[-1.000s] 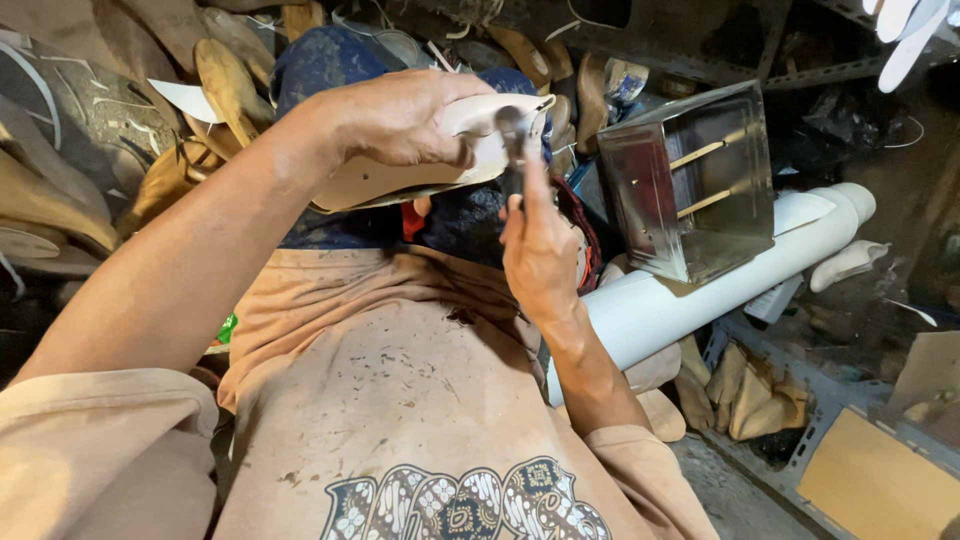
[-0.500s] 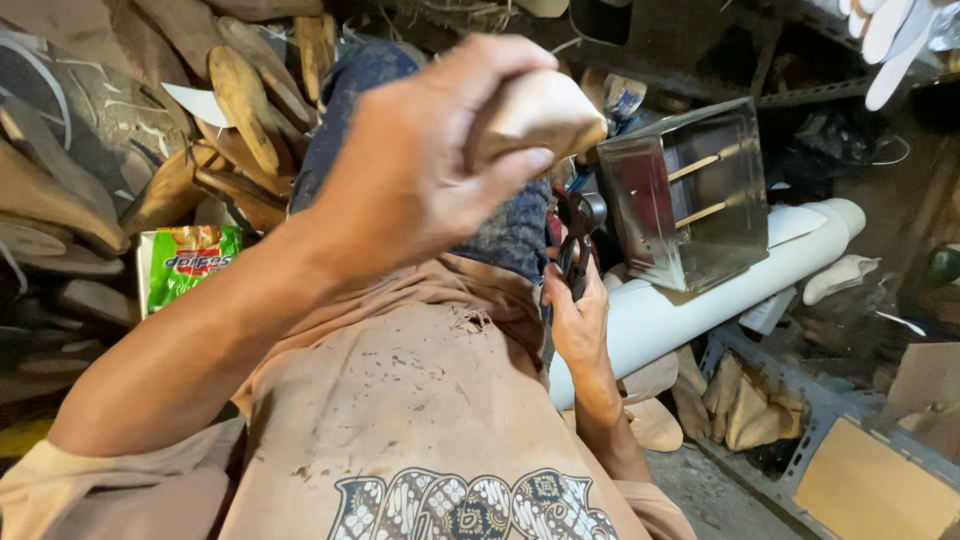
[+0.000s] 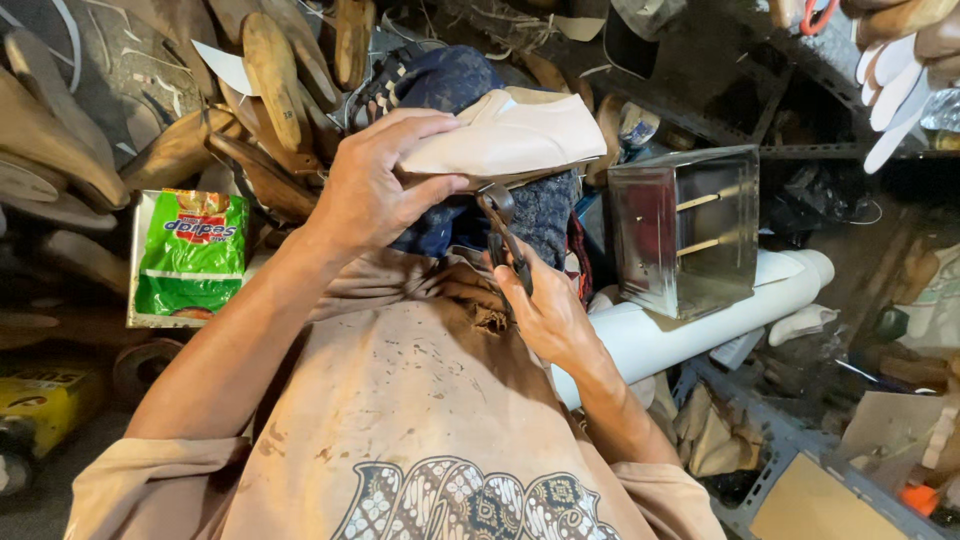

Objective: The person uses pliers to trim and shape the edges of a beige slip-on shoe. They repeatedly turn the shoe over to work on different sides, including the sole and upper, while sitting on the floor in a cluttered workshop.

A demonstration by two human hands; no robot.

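With the left hand clamping the shoe on the knee and the right hand gripping pincers at its edge, a slip could tear the leather or nip fingers.

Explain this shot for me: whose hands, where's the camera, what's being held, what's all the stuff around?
No machine here: the one view comes from a camera worn on a person's head, looking down past their stained apron at their own bare hands. The left hand grips a pale cream shoe upper resting over the denim-clad knee. The right hand holds dark metal pincers, head up against the shoe's lower edge. Around them: wooden shoe forms piled at upper left, a green food packet, a shiny metal box and a white pipe to the right.
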